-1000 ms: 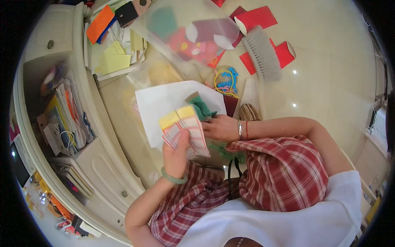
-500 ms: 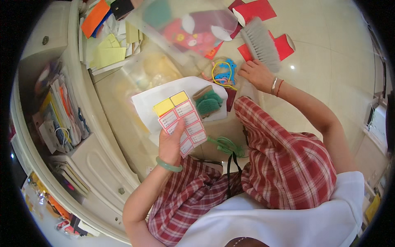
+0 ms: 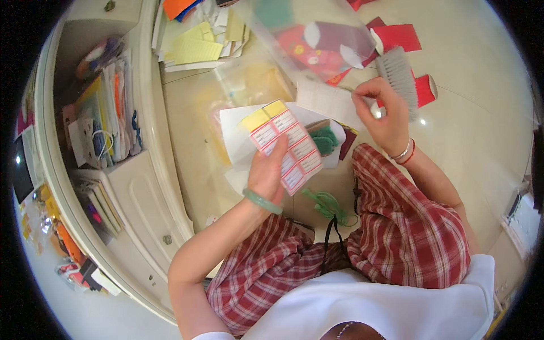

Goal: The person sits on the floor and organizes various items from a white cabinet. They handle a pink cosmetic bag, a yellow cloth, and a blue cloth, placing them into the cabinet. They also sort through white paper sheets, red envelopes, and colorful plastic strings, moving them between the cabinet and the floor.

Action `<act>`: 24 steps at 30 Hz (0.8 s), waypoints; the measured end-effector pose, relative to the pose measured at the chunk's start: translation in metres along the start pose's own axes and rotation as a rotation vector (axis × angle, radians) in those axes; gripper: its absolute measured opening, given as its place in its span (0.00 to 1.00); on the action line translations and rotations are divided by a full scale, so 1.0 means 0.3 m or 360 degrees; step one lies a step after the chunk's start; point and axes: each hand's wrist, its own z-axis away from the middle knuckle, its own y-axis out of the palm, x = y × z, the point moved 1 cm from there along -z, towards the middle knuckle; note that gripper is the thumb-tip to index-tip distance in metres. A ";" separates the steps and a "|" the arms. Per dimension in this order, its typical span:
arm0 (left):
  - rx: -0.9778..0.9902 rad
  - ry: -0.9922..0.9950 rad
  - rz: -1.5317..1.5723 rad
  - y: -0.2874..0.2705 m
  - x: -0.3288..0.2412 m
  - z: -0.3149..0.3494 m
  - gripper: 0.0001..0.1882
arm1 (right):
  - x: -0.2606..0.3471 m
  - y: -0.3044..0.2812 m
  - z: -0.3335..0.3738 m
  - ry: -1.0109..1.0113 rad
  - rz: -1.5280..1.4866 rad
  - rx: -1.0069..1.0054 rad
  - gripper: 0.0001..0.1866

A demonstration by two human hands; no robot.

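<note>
My left hand point(image 3: 268, 173) is closed on a sheet of red-bordered white label stickers point(image 3: 302, 152), thumb on top, with yellow labels point(image 3: 272, 110) at its upper edge. My right hand point(image 3: 387, 116) pinches the right end of a whitish rectangular paper point(image 3: 324, 101), thumb against fingertips. This paper is held out over the middle of the floor, slightly blurred. Between the hands, a green and brown item point(image 3: 325, 140) of unclear kind rests on a white sheet point(image 3: 235, 131), partly hidden behind the labels. Just beyond the right hand lies a grey-bristled brush point(image 3: 399, 73).
A clear plastic bag point(image 3: 317, 42) with pink and purple contents lies ahead, beside red envelopes point(image 3: 399, 37). Papers point(image 3: 198, 45) are piled far left. A white cabinet point(image 3: 136, 204) with an open shelf of files point(image 3: 113, 107) borders the left. Green cord point(image 3: 327, 205) lies between my knees.
My right hand, earlier low beside the blue and yellow bits, now holds up a whitish paper that hides them. My left hand keeps the label sheet. The whole view has shifted.
</note>
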 end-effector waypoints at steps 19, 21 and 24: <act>0.0623 0.0174 0.0554 0.090 -0.085 0.048 0.28 | 0.149 0.100 0.065 -0.1111 0.0273 0.0258 0.19; 0.0593 0.0157 0.0511 0.075 -0.077 0.049 0.26 | 0.163 0.101 0.069 -0.1113 0.0228 0.0385 0.19; 0.0463 0.0233 0.0223 0.076 -0.086 0.032 0.22 | 0.168 0.064 0.046 -0.0904 0.0078 0.0419 0.22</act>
